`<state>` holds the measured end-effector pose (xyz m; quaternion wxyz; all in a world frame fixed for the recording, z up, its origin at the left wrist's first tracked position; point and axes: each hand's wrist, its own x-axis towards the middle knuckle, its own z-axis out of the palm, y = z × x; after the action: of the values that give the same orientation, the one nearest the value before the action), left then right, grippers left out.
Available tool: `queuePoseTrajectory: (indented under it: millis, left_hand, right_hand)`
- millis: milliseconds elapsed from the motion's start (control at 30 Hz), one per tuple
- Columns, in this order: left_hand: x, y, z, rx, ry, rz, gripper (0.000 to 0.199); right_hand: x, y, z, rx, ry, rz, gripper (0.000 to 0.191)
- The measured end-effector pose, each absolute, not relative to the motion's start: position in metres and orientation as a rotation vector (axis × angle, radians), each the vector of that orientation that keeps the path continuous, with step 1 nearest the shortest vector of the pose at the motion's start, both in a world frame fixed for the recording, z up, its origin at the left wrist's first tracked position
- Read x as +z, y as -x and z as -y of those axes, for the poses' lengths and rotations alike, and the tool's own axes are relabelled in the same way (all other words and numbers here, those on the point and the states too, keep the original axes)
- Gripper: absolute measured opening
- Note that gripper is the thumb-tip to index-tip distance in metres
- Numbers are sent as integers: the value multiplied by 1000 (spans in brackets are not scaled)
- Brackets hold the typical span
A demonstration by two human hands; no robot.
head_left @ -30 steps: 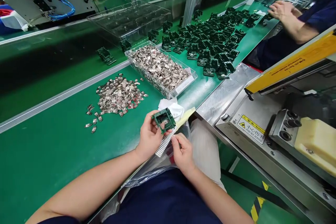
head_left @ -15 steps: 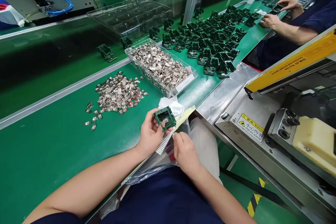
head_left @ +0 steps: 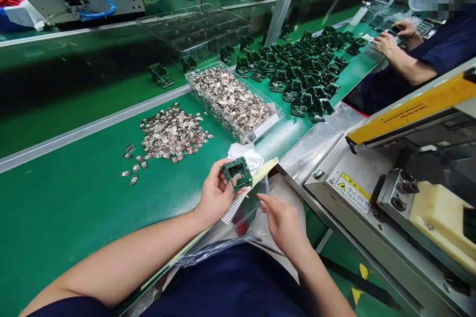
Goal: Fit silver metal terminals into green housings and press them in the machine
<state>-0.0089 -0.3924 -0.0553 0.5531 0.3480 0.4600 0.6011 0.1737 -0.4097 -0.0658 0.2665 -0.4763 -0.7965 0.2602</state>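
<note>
My left hand (head_left: 215, 193) is shut on a small green circuit-board frame (head_left: 237, 173) with a square opening in its middle. A ribbed silver metal strip (head_left: 234, 206) slants down from the frame's lower edge, beside my left fingers. How the strip joins the frame is hidden. My right hand (head_left: 284, 223) is a little to the right of the strip, fingers apart and touching nothing. Just beyond the frame lie a crumpled white cloth (head_left: 247, 155) and a pale yellow sheet (head_left: 266, 171).
A clear tray of silver contacts (head_left: 232, 101) and a loose pile of them (head_left: 173, 133) lie on the green belt (head_left: 74, 208). Several green boards (head_left: 297, 69) lie beyond. A co-worker's hands (head_left: 394, 39) work upper right. A machine (head_left: 353, 188) stands right. A plastic bag (head_left: 223, 242) lies below.
My right hand has come off the strip and moved right, its fingers now apart. My left hand keeps the frame. The whole view has shifted slightly.
</note>
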Motion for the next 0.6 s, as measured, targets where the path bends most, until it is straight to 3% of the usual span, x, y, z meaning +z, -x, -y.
queuePoseTrajectory:
  millis: [167, 367, 600]
  left_hand:
    - [-59, 10, 397, 1410, -928, -1038, 38]
    - [-69, 13, 400, 1399, -1056, -1093, 37]
    - [-65, 18, 406, 1353, -1279, -1203, 35]
  right_hand:
    - [-30, -163, 402, 848, 1162, 1738, 16]
    - [-38, -121, 393, 741, 1165, 1589, 7]
    - [-37, -107, 391, 647, 1315, 1643, 15]
